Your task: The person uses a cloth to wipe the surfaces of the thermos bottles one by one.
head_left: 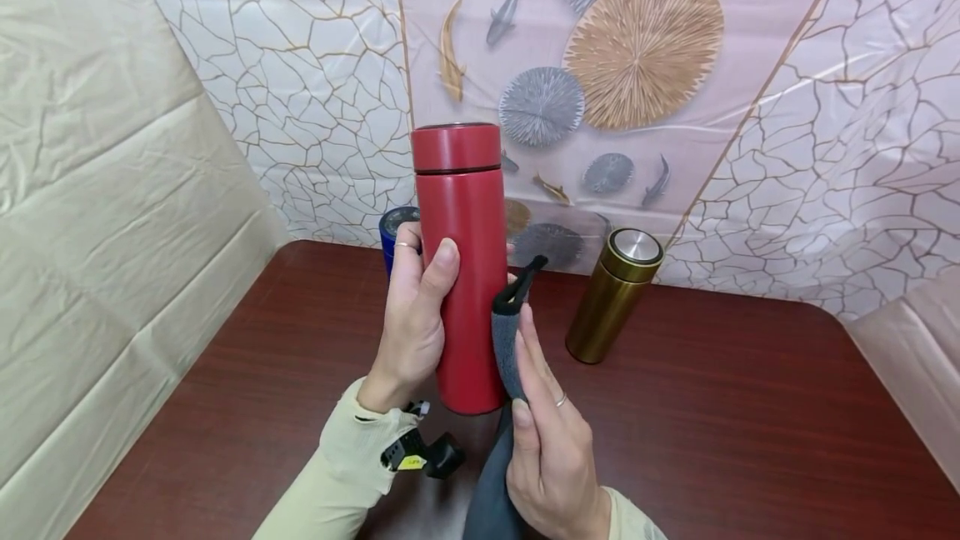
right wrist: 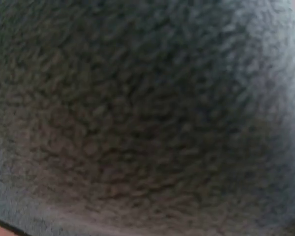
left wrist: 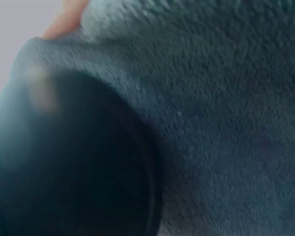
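Observation:
A red thermos bottle [head_left: 471,290] with a red lid stands upright in the air in the head view. My left hand [head_left: 412,319] grips it from the left, thumb across its front. Against the bottle's right side lies a grey cloth [head_left: 504,348] with a black edge, its lower part hanging down. My right hand [head_left: 551,440] holds this cloth between thumb and fingers, the fingers pointing up along the bottle. In the left wrist view the cloth [left wrist: 226,123] spreads beside a dark round shape [left wrist: 83,162]. Fuzzy cloth [right wrist: 137,118] fills most of the right wrist view.
A gold thermos bottle [head_left: 611,298] with a silver-topped lid stands on the brown table [head_left: 735,407] to the right. Behind my left hand a blue bottle [head_left: 388,232] is mostly hidden. Patterned sheeting [head_left: 322,65] rises behind the table's back edge.

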`<state>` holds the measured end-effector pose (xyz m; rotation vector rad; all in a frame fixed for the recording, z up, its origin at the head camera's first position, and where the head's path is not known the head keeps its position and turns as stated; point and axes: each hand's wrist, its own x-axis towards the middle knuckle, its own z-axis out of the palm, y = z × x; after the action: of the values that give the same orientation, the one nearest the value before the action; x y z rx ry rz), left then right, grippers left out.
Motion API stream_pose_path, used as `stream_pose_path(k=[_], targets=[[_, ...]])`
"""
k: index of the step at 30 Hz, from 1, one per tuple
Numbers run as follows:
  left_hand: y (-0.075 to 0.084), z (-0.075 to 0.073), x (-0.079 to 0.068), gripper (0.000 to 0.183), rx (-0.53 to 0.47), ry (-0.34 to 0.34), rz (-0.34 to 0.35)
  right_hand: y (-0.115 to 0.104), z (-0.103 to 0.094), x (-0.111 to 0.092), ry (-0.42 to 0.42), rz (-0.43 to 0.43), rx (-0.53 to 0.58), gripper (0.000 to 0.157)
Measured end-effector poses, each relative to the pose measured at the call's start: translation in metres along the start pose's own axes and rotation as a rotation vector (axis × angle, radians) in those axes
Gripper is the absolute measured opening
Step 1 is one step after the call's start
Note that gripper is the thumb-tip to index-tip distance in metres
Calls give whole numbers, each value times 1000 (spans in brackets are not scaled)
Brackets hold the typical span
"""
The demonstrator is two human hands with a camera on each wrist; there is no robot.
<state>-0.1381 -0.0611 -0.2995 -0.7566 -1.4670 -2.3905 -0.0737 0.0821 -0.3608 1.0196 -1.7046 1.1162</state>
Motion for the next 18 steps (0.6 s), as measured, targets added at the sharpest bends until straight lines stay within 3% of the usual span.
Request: stream_pose_path(k=[4, 7, 10, 18], targets=[[2, -3, 0, 41, -15, 74, 12, 2, 4, 4, -1, -183, -65, 43], [3, -6, 1, 50, 8, 116, 21, 3, 6, 6, -35, -260, -150, 41], [4, -8, 0, 58, 33, 155, 19, 3, 7, 5, -66, -272, -205, 40], [9, -7, 0, 52, 16, 239, -45, -1, 6, 3, -99, -257, -247, 39]])
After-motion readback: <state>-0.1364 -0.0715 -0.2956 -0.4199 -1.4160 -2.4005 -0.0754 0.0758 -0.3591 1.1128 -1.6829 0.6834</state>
